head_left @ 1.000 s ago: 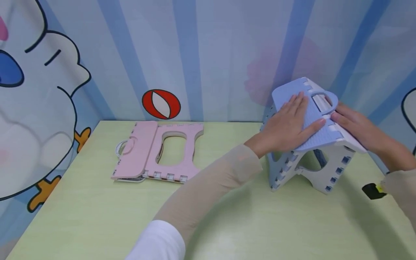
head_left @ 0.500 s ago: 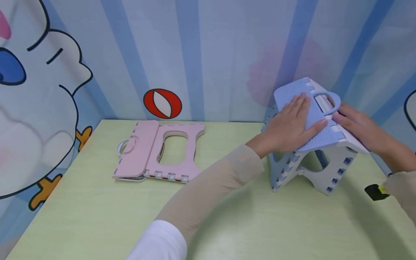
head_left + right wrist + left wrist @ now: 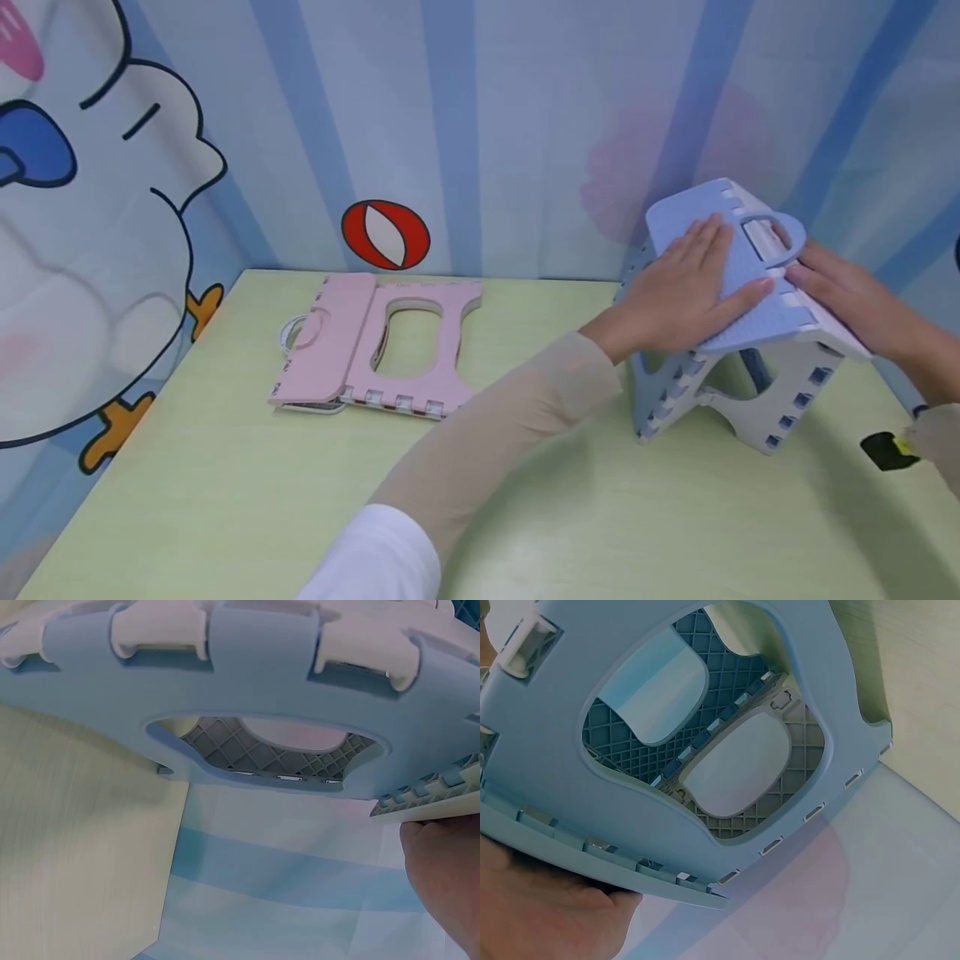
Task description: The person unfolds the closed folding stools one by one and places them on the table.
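A blue and white folding step stool (image 3: 750,292) stands at the right of the table on spread legs, its top raised into a peak along the middle hinge. My left hand (image 3: 675,287) lies with fingers straight on the blue half of the top. On the white half, my right hand (image 3: 855,300) rests beside the loop handle (image 3: 795,242), partly hidden by the peak. The left wrist view shows the stool's blue side panel (image 3: 540,742) with its oval opening, and my left hand (image 3: 555,907) against the top. My right hand (image 3: 446,877) touches the white half's edge in the right wrist view.
A pink folding stool (image 3: 405,387) lies folded flat toward the table's back left. The pale green table (image 3: 300,500) meets a striped cartoon backdrop (image 3: 517,142) behind. A small black object (image 3: 888,451) hangs by the right sleeve.
The head view has turned slightly, so the whole scene sits a little further right. Both hands stay on the blue and white stool, which keeps its peaked shape.
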Tool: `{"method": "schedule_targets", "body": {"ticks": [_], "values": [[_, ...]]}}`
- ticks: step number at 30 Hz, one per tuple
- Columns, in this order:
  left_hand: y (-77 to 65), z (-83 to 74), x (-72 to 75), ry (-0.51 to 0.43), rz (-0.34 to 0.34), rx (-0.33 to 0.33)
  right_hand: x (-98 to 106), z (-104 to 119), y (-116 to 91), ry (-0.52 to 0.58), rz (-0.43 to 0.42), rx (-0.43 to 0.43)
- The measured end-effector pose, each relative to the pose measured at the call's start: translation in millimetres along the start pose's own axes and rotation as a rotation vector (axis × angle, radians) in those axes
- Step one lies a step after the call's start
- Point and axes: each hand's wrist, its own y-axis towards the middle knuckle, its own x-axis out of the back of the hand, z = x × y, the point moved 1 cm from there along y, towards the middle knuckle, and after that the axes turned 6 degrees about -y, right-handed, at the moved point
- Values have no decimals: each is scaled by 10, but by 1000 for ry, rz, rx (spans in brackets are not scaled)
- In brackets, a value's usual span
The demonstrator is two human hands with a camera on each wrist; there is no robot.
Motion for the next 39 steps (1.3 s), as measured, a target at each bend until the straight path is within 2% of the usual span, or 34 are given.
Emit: {"method": "schedule_targets", "body": {"ticks": [5,14,30,39], "values": [[4,-25,-3,16,15,-6,-4,3,-47,12,3,1],[16,-21,19,28,22,-8,12,-9,-45,-15,-9,-55],[-6,12,13,11,29,-14,9,31,-27,-21,-2,-30],[-14,27,14,18,30,-11,-7,10,-5,-66,-5,-55]]}}
